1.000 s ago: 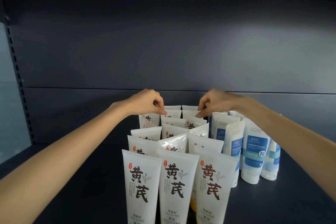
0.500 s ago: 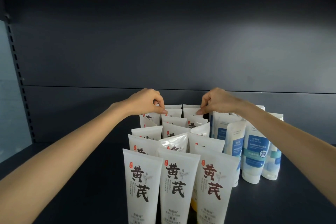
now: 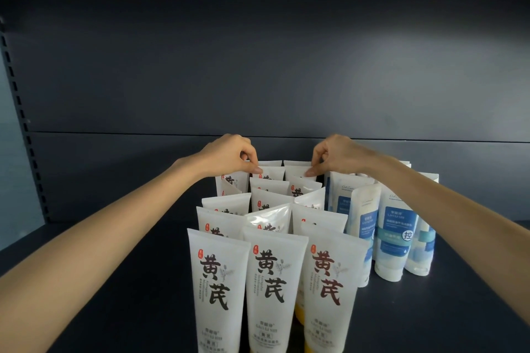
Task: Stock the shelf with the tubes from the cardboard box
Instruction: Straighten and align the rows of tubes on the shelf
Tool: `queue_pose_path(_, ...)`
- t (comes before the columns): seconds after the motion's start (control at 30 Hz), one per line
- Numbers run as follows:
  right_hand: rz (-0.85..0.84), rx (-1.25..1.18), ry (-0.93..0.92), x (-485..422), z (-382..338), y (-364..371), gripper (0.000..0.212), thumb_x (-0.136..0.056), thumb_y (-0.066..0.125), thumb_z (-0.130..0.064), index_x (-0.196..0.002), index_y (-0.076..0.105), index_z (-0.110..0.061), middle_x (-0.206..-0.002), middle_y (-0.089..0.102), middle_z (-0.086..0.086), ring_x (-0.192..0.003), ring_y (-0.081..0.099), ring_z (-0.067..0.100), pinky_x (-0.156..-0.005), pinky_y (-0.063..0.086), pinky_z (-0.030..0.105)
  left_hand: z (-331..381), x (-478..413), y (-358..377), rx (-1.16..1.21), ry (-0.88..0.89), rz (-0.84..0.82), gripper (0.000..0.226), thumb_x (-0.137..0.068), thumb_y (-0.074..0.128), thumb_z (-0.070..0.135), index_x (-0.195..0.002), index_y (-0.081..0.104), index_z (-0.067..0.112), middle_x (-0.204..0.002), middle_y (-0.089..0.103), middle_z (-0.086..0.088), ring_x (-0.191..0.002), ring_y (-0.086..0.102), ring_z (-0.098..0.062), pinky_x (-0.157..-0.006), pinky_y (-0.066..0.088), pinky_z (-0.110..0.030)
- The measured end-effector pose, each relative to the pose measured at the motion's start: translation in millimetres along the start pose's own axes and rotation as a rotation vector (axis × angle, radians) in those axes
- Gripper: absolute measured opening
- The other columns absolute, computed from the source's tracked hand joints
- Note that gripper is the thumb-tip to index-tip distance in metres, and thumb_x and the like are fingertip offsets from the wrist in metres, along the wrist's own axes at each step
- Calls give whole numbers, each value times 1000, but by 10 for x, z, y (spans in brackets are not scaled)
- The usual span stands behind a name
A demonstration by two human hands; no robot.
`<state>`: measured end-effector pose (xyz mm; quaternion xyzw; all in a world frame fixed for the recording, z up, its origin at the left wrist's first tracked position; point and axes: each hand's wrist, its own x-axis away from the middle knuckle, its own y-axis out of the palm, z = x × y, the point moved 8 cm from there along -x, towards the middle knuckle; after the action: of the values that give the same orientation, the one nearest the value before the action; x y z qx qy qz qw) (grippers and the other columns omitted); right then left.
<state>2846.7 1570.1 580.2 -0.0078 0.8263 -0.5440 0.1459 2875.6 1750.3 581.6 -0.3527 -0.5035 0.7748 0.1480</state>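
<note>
Several white tubes with dark characters [image 3: 275, 286] stand cap-down in three rows on the dark shelf [image 3: 114, 281], running from the front edge to the back. My left hand [image 3: 232, 156] pinches the top edge of a rear white tube [image 3: 268, 172] between thumb and fingers. My right hand [image 3: 334, 155] pinches the top of the neighbouring rear tube [image 3: 296, 170]. Both arms reach over the rows. The cardboard box is out of view.
Several white-and-blue tubes [image 3: 394, 238] stand in a group right of the white ones, under my right forearm. The shelf's dark back panel [image 3: 258, 66] is close behind the rear tubes. A perforated upright [image 3: 20, 112] runs up the left side.
Both hands stayed at the rear tubes; the right hand's fingertips shifted slightly left along the tube top. The tubes stand as before.
</note>
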Motion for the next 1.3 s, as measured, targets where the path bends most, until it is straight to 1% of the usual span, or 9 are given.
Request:
queue_pose_path(0.33,64,-19,-61,32,-133,-90,16,-81,72,-34,-84,69,-19,-83,61,-9,-76,53,3,-64,40,12,-34,64,-77,-50,-40,-49,23,-76,71,44,-91,72,27,-81,50,4,-75,49,-14,-70,44,-34)
queue_pose_path(0.5,17,-28,-121,91,-413,-62,22,-81,69,-43,-85,70,-21,-85,64,-14,-80,54,-2,-67,39,12,41,310,-397,-196,-3,88,22,-79,63,53,-91,69,36,-81,50,9,-71,46,-7,-61,33,-26)
queue_pose_path(0.57,-31,-34,-145,136,-519,-18,27,-82,68,-44,-89,73,-19,-89,67,-11,-84,57,0,-72,42,14,50,453,-465,-138,15,95,23,-76,63,53,-88,72,36,-78,51,9,-66,46,-4,-61,33,-24)
queue_pose_path(0.67,-136,-100,-172,210,-645,77,25,-81,68,-42,-88,74,-19,-95,71,-7,-90,60,3,-81,45,17,-8,639,-435,21,-9,-25,31,-70,63,53,-89,74,32,-79,54,8,-65,48,5,-61,34,-16)
queue_pose_path(0.8,-226,-119,-191,231,-753,182,25,-78,71,-39,-91,76,-18,-96,72,-5,-85,60,2,-80,45,14,-87,731,-379,114,-49,-98,31,-68,65,50,-88,75,29,-79,54,8,-63,49,6,-59,38,-10)
queue_pose_path(0.97,-247,-51,-181,200,-792,219,16,-78,73,-36,-85,74,-22,-82,65,-8,-68,54,-2,-66,41,8,-49,708,-330,157,-36,-87,24,-74,72,35,-98,71,33,-80,53,6,-56,44,1,-55,37,-12)
queue_pose_path(1.07,-247,-34,-187,199,-808,220,19,-78,74,-34,-83,74,-15,-67,58,-9,-56,49,-5,-54,38,5,12,694,-320,174,-9,-93,13,-76,74,26,-89,74,26,-86,58,0,-55,45,4,-54,36,-11)
queue_pose_path(1.17,-230,-14,-171,188,-786,216,20,-78,75,-33,-79,74,-13,-66,58,-11,-59,50,-3,-61,40,14,4,690,-367,154,-5,-53,9,-75,76,22,-81,75,15,-89,62,-1,-56,48,6,-55,37,-9)
queue_pose_path(1.3,-174,9,-171,159,-774,203,18,-76,76,-35,-72,72,-19,-58,57,-19,-59,51,-5,-61,35,15,-82,689,-359,75,-14,-22,10,-77,74,24,-81,74,15,-89,62,3,-58,48,9,-58,36,-7)
